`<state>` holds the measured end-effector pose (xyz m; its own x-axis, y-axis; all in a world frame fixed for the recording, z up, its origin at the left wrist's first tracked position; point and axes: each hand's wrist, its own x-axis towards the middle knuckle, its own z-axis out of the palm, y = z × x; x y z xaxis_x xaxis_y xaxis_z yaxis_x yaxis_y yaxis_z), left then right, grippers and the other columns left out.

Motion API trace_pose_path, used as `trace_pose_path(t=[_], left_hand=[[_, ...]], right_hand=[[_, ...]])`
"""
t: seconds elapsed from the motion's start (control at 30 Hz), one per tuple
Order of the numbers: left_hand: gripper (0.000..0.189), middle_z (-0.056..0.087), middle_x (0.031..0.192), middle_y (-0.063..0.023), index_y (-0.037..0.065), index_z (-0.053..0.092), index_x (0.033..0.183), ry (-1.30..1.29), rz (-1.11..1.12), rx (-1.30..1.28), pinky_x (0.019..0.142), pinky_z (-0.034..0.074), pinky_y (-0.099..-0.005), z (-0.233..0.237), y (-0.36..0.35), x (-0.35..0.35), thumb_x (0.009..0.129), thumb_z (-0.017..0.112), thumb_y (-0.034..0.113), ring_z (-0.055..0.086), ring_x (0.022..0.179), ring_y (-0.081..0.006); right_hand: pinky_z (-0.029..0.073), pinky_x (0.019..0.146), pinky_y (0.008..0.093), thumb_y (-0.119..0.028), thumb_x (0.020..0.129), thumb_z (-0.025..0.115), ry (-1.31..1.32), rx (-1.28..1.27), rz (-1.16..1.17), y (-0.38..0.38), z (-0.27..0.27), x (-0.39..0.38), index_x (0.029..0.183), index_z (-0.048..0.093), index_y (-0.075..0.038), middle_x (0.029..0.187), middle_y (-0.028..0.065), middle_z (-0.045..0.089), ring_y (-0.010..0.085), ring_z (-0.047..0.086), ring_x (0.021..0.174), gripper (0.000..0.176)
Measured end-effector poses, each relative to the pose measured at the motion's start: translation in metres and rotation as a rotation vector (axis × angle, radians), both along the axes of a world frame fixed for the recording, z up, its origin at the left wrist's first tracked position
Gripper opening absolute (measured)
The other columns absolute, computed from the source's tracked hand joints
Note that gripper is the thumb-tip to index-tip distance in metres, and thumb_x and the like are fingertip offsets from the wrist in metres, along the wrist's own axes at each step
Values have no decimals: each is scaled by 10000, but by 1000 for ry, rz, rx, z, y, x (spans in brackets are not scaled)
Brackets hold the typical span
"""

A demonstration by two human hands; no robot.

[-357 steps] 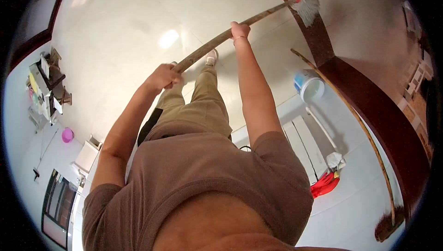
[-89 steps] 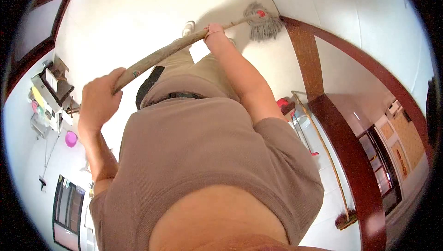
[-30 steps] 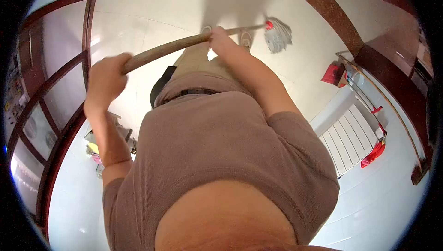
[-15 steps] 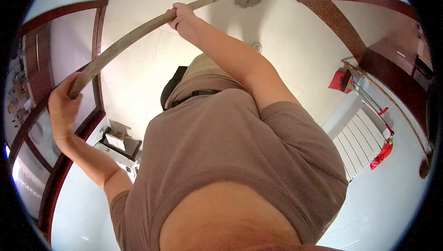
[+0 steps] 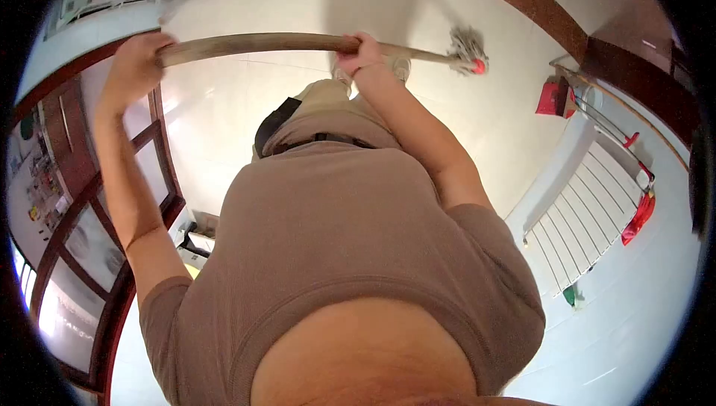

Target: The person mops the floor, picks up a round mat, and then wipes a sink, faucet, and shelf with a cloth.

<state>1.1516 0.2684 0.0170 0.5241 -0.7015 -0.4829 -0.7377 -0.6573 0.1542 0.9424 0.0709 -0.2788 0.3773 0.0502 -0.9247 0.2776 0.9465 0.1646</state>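
A mop (image 5: pixel 261 42) with a long wooden handle runs across the upper part of the head view. My left hand (image 5: pixel 136 66) is closed around the handle's end, slightly smeared by motion. Farther along the handle, my right hand (image 5: pixel 362 54) grips it in front of my legs. The mop's grey string head (image 5: pixel 468 44), with a red collar, rests on the pale tiled floor (image 5: pixel 432 115) to the right of my feet.
Dark-framed glass doors (image 5: pixel 97 242) stand on the left. At the right, a white slatted rack (image 5: pixel 582 212) is by the wall, with a red dustpan (image 5: pixel 550 98) near it. A brown door frame (image 5: pixel 522 7) rises at the upper right.
The mop head has swung right and nearer to me, and the handle now lies more level across the view. My left hand has moved up and right; my right hand has moved right and lower.
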Motion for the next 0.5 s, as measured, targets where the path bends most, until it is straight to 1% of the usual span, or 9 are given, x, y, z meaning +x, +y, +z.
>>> trace_pose_path(t=[0.03, 0.1, 0.13, 0.17, 0.2, 0.23, 0.3, 0.37, 0.5], left_hand=[[284, 574, 767, -163, 30, 585, 820, 37, 42, 83, 663, 420, -400, -6, -20, -10, 587, 440, -43, 548, 758, -331], [238, 572, 734, -153, 45, 591, 787, 33, -248, 9, 657, 424, -404, -58, -67, -42, 605, 456, -27, 551, 758, -321], [212, 574, 719, -144, 53, 593, 771, 42, -278, 26, 655, 430, -406, -71, -85, -58, 621, 461, -18, 554, 757, -316], [188, 575, 703, -135, 61, 595, 754, 82, -333, 52, 653, 435, -408, -81, -106, -82, 636, 467, -8, 557, 756, -311], [174, 581, 703, -131, 66, 602, 749, 132, -355, 90, 654, 444, -400, -89, -123, -98, 646, 476, 5, 561, 756, -307], [160, 588, 702, -128, 71, 609, 744, 167, -363, 119, 656, 453, -391, -99, -136, -107, 657, 486, 18, 564, 756, -303], [188, 595, 733, -112, 83, 585, 851, 286, -445, 249, 658, 453, -398, -142, -168, -167, 684, 512, 38, 575, 751, -287], [157, 597, 727, -106, 91, 579, 840, 271, -562, 227, 640, 465, -373, -132, -189, -203, 706, 514, 41, 585, 727, -277], [144, 596, 722, -107, 89, 569, 823, 259, -636, 257, 628, 466, -367, -105, -197, -199, 706, 509, 31, 590, 713, -274]], right_hand=[[454, 742, 390, -140, 794, 435, 52, -55, 11, -15, -13, -18, 812, 430, -5, 774, 104, 483, 246, 505, 755, 135], [450, 723, 400, -112, 775, 448, 192, -45, -85, -38, -51, -89, 786, 428, -8, 756, 93, 480, 239, 500, 734, 106], [448, 705, 399, -114, 784, 441, 152, -94, -50, -41, -62, -98, 773, 436, -19, 758, 91, 487, 237, 501, 728, 97], [447, 693, 384, -139, 796, 440, 359, -144, 59, -56, -51, -141, 766, 452, -31, 760, 82, 504, 234, 507, 728, 113], [452, 663, 394, -165, 807, 436, 442, -100, 33, -66, -61, -168, 781, 463, -30, 754, 80, 520, 240, 520, 718, 139], [475, 631, 385, -168, 807, 429, 308, -327, 227, -69, -139, -207, 802, 465, -25, 758, 93, 533, 246, 542, 722, 148], [494, 565, 355, -153, 814, 419, 472, 21, 76, -84, -146, -272, 805, 463, -29, 760, 105, 537, 240, 560, 695, 132], [498, 508, 323, -134, 813, 425, 649, -29, 138, -84, -138, -287, 789, 459, -36, 751, 105, 535, 229, 569, 652, 106], [499, 501, 335, -118, 809, 436, 651, -125, 132, -80, -152, -293, 765, 425, -30, 704, 86, 488, 222, 539, 578, 99]])
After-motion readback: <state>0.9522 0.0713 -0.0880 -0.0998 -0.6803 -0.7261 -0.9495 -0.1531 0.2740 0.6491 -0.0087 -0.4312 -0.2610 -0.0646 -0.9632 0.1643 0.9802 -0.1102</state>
